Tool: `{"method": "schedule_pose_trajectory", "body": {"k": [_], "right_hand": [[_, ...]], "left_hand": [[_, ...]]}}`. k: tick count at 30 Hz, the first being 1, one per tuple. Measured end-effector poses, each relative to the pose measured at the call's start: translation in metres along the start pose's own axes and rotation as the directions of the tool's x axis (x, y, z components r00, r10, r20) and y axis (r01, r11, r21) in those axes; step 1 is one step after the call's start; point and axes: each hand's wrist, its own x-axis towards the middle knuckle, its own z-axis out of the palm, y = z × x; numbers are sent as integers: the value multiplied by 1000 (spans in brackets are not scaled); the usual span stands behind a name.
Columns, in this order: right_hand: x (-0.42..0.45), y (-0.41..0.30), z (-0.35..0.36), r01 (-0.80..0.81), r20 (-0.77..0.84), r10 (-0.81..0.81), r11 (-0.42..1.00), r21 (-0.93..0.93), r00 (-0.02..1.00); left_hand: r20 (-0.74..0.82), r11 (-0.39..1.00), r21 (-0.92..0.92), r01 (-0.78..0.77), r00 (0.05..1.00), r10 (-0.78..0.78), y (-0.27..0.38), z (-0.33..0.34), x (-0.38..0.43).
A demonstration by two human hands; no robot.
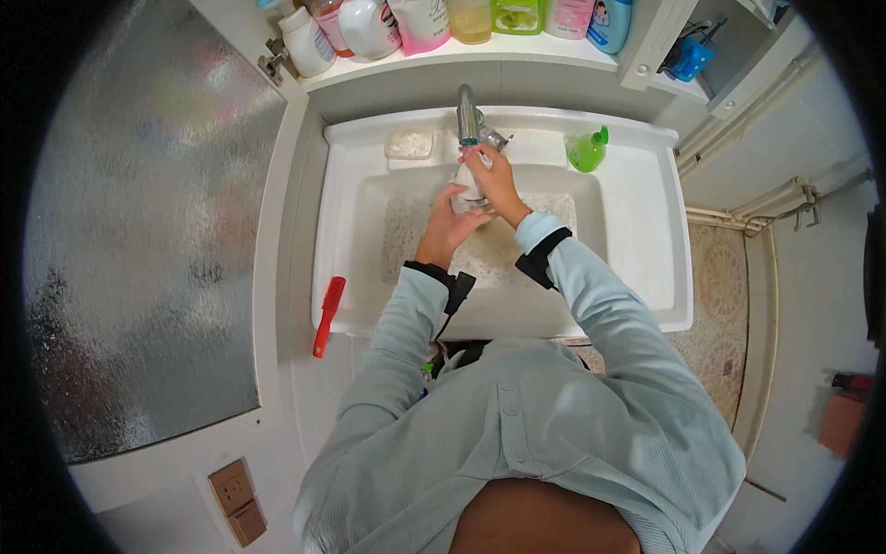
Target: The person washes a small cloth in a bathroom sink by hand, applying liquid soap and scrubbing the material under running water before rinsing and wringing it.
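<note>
Beneath the chrome faucet [467,118], my two hands meet over the basin of the white sink [640,228]. Between them is a small white object [468,185], partly hidden by fingers; cloth or container, I cannot tell which. My right hand [497,181] grips its upper end, close under the spout. Around the lower end curls my left hand [451,225], thumb on its near-left side. Cloudy, sudsy water [408,228] covers the basin floor below both hands.
A soap dish [410,145] sits at the sink's back left, a green pump bottle [588,150] at the back right. A red comb [329,315] lies over the left rim. Several bottles [370,28] line the shelf above. A frosted glass door [159,228] stands left.
</note>
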Motion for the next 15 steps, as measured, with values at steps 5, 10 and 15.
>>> {"method": "schedule_pose_trajectory", "body": {"k": [5, 10, 15], "right_hand": [[-15, 7, 7, -106, -132, 103, 994, -17, 986], [3, 14, 6, -101, -329, 52, 986, -135, 943], [8, 13, -10, -248, -370, 227, 969, -8, 901]], "left_hand": [[34, 764, 359, -536, 826, 563, -10, 35, 1], [-234, 838, 120, -532, 805, 545, 6, 7, 84], [-269, 891, 164, -423, 850, 453, 4, 7, 101]]}}
